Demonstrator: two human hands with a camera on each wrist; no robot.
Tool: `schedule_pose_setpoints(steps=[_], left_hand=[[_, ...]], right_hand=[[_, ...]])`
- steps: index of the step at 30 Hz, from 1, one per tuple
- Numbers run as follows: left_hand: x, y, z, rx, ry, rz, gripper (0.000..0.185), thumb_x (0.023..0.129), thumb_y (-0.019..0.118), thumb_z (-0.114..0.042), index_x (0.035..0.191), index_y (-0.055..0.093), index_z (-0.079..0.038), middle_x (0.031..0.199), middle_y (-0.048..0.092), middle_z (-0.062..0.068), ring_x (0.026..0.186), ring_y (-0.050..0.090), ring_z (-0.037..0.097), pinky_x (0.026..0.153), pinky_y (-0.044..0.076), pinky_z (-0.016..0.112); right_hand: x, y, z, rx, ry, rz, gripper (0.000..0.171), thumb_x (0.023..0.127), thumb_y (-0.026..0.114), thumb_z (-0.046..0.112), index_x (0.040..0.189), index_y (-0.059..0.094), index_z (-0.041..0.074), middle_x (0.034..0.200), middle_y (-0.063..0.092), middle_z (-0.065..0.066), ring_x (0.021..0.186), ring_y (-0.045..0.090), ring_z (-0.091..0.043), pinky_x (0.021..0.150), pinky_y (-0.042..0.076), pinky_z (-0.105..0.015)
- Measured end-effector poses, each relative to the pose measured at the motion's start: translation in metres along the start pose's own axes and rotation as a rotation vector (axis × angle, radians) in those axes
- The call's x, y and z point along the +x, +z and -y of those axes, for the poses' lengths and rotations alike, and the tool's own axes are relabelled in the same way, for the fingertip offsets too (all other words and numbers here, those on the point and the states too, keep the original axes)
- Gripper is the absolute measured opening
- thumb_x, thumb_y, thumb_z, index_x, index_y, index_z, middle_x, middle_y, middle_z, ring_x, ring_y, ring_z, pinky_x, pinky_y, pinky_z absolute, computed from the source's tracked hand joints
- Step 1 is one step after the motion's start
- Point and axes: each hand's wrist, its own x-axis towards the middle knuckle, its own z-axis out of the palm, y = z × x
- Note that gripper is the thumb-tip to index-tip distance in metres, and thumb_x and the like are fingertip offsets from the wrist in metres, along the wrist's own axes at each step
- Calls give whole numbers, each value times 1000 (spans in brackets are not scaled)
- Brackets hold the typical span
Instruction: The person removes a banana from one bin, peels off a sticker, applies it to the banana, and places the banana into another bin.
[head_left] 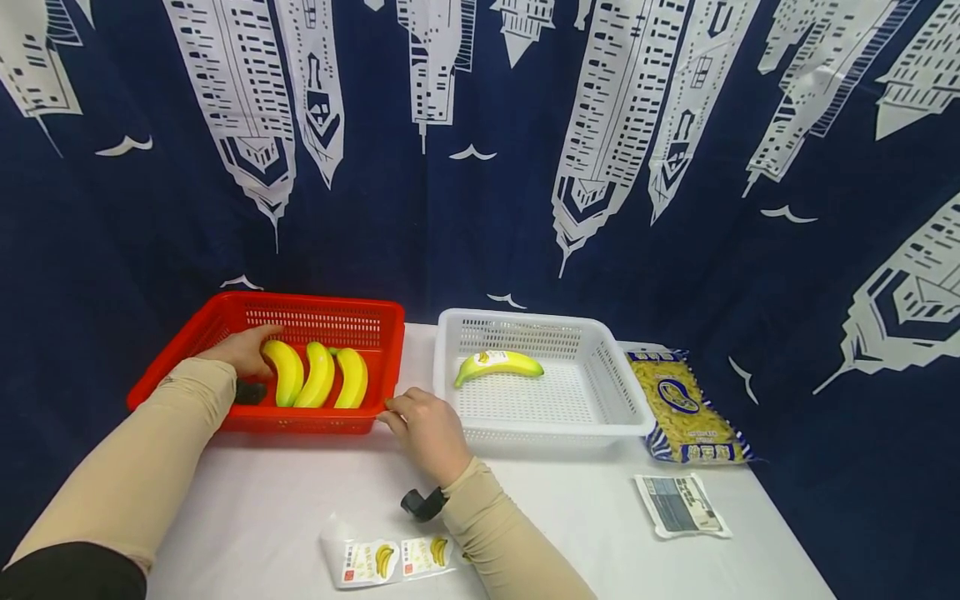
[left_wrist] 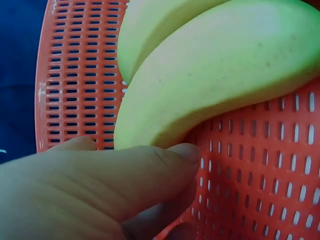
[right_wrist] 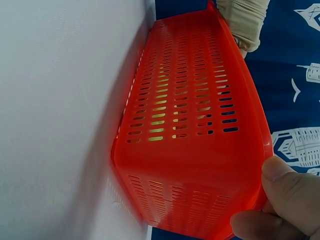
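Observation:
A red basket on the white table holds three yellow bananas side by side. My left hand reaches into it and grips the leftmost banana at its far end. In the left wrist view the thumb lies against that banana, with a finger curled below, over the basket floor. My right hand pinches the basket's front right corner. The right wrist view shows its thumb on the rim of the basket.
A white basket with one banana stands right of the red one. A pasta bag and a flat packet lie further right. A banana sticker sheet lies near the table's front edge. A dark printed curtain hangs behind.

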Motion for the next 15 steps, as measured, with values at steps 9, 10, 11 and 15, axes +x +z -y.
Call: schedule_pose_setpoints(steps=[9,10,11,15], left_hand=[[-4,-4,-2,86,-22,-11,59,69,86,-8,124,66,4,108,66,25,88,58,35,85,54,48],[-5,-4,-2,104,-14,-18,56,69,87,-9,120,67,3,108,66,25,89,58,36,86,53,50],[-5,-5,-1,116,-10,-20,53,69,87,-9,117,68,3,106,67,24,90,58,37,87,52,51],[-9,-9,3,159,-10,-17,47,70,89,-14,109,69,2,98,67,20,87,58,36,82,50,48]], right_hand=[[1,0,0,-4,-5,-13,15,88,83,24,96,81,12,83,73,2,73,69,-11,69,57,-21],[1,0,0,-4,-5,-14,15,88,83,24,96,81,12,82,73,2,73,69,-11,69,57,-21],[1,0,1,-2,-5,-14,15,88,84,24,96,81,12,82,73,2,73,69,-11,69,57,-21],[1,0,1,5,5,-5,16,88,84,24,97,81,12,82,73,2,73,69,-11,69,57,-21]])
